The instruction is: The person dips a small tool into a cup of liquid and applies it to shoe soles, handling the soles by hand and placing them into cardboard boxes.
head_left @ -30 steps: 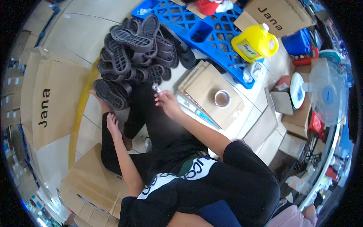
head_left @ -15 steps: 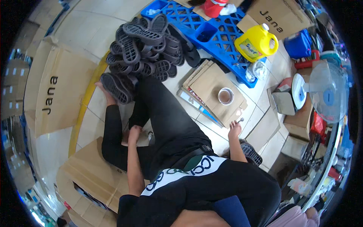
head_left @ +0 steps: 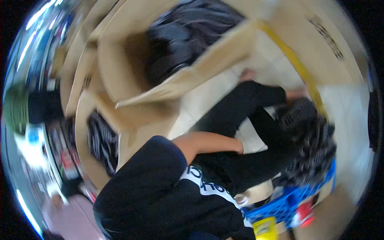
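Head view is super blurry: your forearm (head_left: 212, 142) reaches toward 3 o'clock, both hands hidden, so can't tell their grip. Black soles (head_left: 316, 148) pile at 3 o'clock, more in the cardboard box (head_left: 120, 60) at 12. Progress unclear.

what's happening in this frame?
The frame is heavily motion-blurred. A person in black clothing sits on the floor among open cardboard boxes, one bare forearm reaching across the lap. A pile of dark shoe soles lies beside a blue crate. Neither hand is clear enough to tell what it holds.
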Tool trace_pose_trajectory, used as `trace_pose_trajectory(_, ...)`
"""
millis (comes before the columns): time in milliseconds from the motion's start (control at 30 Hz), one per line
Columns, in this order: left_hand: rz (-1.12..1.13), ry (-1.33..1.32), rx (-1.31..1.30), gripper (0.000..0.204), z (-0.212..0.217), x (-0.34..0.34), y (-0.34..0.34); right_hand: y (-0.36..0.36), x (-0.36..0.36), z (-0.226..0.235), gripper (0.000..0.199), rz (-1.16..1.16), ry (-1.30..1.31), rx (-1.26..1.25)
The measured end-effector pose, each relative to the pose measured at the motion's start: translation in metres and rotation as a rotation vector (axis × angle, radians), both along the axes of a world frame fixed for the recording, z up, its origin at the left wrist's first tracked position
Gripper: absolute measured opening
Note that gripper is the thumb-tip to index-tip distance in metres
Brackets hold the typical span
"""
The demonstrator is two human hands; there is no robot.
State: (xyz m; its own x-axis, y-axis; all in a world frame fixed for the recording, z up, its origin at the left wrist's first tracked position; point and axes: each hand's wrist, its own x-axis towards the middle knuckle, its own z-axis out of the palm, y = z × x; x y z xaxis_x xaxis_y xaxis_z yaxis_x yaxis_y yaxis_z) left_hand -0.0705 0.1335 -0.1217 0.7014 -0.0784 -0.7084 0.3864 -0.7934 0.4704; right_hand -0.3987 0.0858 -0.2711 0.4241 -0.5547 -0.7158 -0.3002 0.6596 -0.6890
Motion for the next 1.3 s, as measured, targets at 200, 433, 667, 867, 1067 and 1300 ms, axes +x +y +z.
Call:
trace_pose_trajectory(200, 0.125, -1.101, -0.383, 0.035, -0.126, 0.237, 0.078, -0.094, -0.077, 0.065, 0.027, 0.333, 0.073, 0.092)
trace_pose_trajectory(433, -0.008, -0.993, -0.472, 0.046, -0.146, 0.206, -0.011, -0.086, -0.101, 0.161, 0.031, 0.277, 0.481, -0.534)
trace_pose_trajectory(667, -0.876, -0.420, -0.689, 0.036, -0.131, 0.006, -0.086, 0.023, -0.121, 0.155, 0.030, -0.895, 0.084, -0.458)
trace_pose_trajectory(867, -1.336, -0.124, -0.384, 0.029, -0.105, -0.053, 0.056, 0.039, -0.148, 0.118, 0.024, -1.205, 0.089, -0.282)
trace_pose_trajectory(1067, -1.422, -0.024, -0.127, 0.029, -0.102, -0.045, 0.107, 0.002, -0.166, 0.086, 0.024, -1.174, -0.010, -0.409)
trace_pose_trajectory(1300, -1.663, 0.141, 0.101, 0.034, -0.120, -0.052, 0.076, 0.009, -0.199, 0.090, 0.020, -1.203, 0.020, -0.567)
